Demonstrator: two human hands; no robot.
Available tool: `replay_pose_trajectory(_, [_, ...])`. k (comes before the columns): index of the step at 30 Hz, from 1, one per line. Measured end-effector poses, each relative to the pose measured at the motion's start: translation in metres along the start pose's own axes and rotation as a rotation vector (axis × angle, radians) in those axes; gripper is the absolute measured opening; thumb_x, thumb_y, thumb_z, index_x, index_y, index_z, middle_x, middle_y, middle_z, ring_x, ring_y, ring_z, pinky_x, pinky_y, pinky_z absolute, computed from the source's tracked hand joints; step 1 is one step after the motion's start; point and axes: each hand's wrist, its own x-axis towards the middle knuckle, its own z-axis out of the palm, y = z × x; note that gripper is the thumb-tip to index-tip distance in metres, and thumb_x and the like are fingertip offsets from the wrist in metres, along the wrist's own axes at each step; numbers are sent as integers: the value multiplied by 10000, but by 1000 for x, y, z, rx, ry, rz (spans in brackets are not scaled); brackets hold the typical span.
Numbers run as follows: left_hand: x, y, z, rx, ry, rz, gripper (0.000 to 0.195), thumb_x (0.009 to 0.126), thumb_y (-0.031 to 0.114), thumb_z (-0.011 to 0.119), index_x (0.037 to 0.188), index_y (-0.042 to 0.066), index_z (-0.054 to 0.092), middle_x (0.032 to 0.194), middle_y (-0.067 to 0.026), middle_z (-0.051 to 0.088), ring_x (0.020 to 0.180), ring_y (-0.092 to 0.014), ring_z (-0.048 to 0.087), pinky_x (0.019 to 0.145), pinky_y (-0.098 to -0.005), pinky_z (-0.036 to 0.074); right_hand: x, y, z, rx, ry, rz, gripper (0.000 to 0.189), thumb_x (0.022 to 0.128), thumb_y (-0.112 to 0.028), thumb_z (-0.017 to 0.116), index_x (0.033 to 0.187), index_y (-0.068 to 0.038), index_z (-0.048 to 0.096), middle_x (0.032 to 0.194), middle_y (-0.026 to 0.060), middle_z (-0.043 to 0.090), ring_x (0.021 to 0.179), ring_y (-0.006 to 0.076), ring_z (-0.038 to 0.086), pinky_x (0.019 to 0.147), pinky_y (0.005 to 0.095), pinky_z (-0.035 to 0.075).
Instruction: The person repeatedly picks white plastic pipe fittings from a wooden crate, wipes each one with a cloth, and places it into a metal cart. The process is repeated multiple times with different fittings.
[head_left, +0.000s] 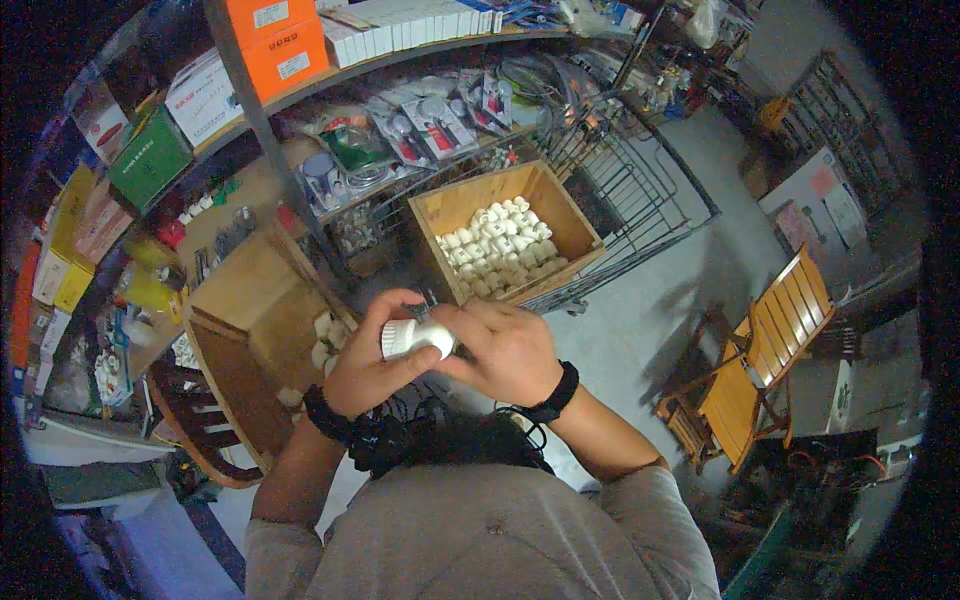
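Observation:
My left hand (367, 367) is closed around a white plastic pipe fitting (409, 339) with a ribbed collar, held in front of my body. My right hand (499, 349) meets it from the right, its thumb and fingers at the fitting's rounded end; whether it grips the fitting or only touches it is hard to tell. Beyond my hands, a wooden box (577, 225) holds rows of similar white fittings (502, 236). To the left, a second wooden box (217, 397) holds several white pieces (330, 337), partly hidden by my left hand.
The far box stands on a wire cart (645, 247). Metal shelving (262, 127) with orange cartons (285, 60) and bagged goods rises behind. A wooden chair (202, 442) stands at the left, a folding slatted wooden chair (750, 375) at the right.

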Motion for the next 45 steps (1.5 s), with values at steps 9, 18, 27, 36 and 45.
replay_pose_trajectory(9, [3, -17, -41, -83, -14, -37, 794, 800, 66, 686, 1448, 129, 231, 1280, -100, 482, 1115, -199, 517, 927, -338, 439, 33, 89, 16, -2, -87, 131, 416, 732, -395, 732, 971, -63, 660, 834, 121, 660, 678, 252, 636, 609, 337, 499])
replay_pose_trajectory(18, [10, -45, -96, 174, 477, -258, 482, 849, -31, 583, 1310, 25, 452, 1227, -99, 547, 1097, -197, 545, 943, -324, 433, 86, 300, 85, -24, -403, 711, 652, 790, -619, 547, 1024, -15, 614, 891, 192, 672, 856, 342, 647, 774, 411, 503])
replay_pose_trajectory(27, [23, -99, -103, 182, 683, -480, 352, 864, -64, 544, 1208, 12, 537, 1158, -105, 597, 1046, -201, 579, 917, -335, 454, 95, 462, 253, 121, -455, 951, 812, 654, -676, 671, 1075, 17, 615, 1030, 227, 647, 971, 318, 628, 836, 411, 493])
replay_pose_trajectory(36, [25, -118, -97, 175, 772, -621, 298, 859, -42, 560, 1151, 12, 577, 1105, -101, 615, 986, -211, 597, 866, -328, 478, 79, 465, 326, -85, -656, 1205, 638, 756, -564, 655, 1067, -12, 584, 1039, 162, 652, 949, 299, 636, 820, 417, 507])
replay_pose_trajectory(45, [30, -128, -90, 154, 827, -839, 292, 872, 18, 586, 1164, 24, 571, 1131, -107, 613, 1000, -197, 597, 875, -327, 477, 65, 475, 370, 94, -443, 1349, 598, 786, -493, 665, 1164, -51, 529, 1149, 151, 614, 1058, 280, 591, 893, 409, 463])
